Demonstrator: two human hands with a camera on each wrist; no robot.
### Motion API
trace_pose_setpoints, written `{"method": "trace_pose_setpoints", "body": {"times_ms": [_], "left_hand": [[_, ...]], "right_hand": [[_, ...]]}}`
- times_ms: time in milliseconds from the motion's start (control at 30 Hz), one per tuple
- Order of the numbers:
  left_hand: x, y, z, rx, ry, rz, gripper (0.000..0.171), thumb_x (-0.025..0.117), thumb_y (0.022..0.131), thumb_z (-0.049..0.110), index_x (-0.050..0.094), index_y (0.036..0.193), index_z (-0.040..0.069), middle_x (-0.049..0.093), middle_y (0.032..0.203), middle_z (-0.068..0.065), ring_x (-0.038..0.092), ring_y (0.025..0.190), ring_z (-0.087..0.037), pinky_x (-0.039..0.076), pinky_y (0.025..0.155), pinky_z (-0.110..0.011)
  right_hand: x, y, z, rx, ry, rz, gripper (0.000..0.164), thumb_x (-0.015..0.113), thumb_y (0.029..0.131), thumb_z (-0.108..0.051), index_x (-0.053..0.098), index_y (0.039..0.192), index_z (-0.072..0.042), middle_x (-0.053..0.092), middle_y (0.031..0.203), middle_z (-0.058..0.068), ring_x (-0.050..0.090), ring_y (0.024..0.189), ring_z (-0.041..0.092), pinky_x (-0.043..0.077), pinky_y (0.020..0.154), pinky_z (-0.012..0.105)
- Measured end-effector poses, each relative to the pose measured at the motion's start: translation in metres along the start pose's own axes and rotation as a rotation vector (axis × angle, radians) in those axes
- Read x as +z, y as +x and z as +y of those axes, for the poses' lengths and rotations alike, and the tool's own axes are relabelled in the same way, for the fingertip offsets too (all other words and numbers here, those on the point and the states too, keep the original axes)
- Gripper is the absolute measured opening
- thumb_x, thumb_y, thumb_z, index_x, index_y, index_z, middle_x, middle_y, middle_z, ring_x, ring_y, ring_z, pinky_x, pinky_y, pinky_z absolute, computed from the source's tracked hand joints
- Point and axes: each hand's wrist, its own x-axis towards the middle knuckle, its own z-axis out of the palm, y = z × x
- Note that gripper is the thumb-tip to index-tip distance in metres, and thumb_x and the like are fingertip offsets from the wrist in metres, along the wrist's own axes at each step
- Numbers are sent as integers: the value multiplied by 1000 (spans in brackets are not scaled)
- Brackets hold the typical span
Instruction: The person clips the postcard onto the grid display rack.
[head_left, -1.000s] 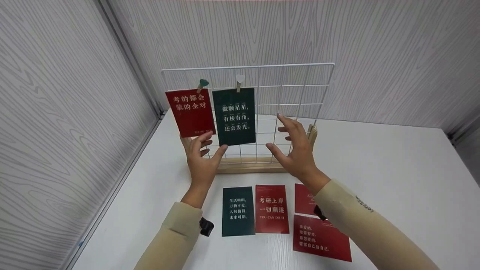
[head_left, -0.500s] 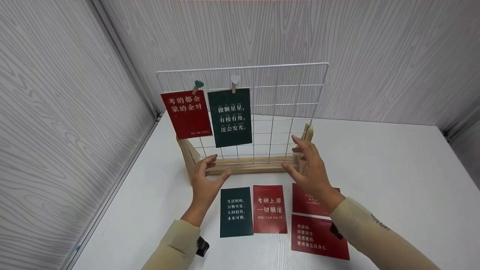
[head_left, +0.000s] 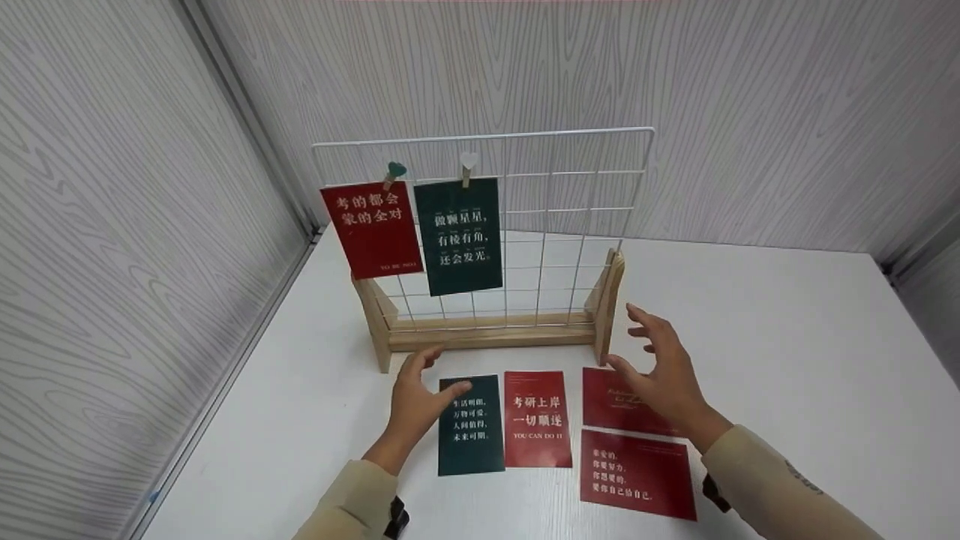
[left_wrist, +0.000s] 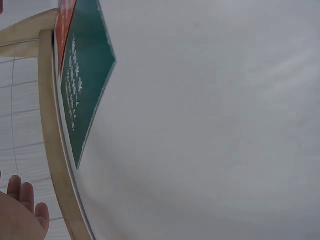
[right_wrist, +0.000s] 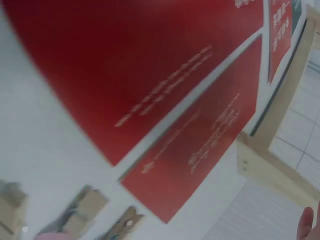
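Observation:
My left hand (head_left: 418,405) hovers near the table, thumb and fingers spread, its thumb overlapping the top of a dark green card (head_left: 471,450) in the head view. My right hand (head_left: 670,384) is held with fingers apart over the right end of a red card (head_left: 615,397). Neither hand holds anything. Beside the green card lies an upright red card (head_left: 538,420); a wider red card (head_left: 637,476) lies at the front right. On the white wire grid (head_left: 559,191) hang a red card (head_left: 379,244) and a green card (head_left: 469,274), pinned by a green heart clip (head_left: 395,172) and a white heart clip (head_left: 468,166).
The grid stands on a wooden base (head_left: 491,339) with slanted side legs. Several small wooden clothespins (right_wrist: 86,210) lie on the white table (head_left: 787,330) in the right wrist view. Wood-grain panels (head_left: 525,67) rise at the back and left.
Both hands have come down and back from the grid toward the table. The right hand has also moved right. The hanging cards stay clipped on the grid.

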Motion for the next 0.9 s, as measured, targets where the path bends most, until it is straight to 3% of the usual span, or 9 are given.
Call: {"method": "trace_pose_setpoints", "body": {"times_ms": [500,900], "left_hand": [[7,-3,-24,-101,152,-134,76,87,68,26,52,133,8,52,133,-13,43,126,-31,32,106,-49],[6,-2,-31,-94,196,-168,77,87,67,22,51,134,6,51,136,-13,40,128,-32,29,108,-49]], "right_hand": [[-31,-39,39,164,-71,-71,77,78,80,-14,38,146,-18,49,132,14,55,109,30,46,83,55],[-63,-71,69,271,-151,-148,68,73,85,-26,40,143,-13,48,135,14,53,110,33,43,86,55]]}}
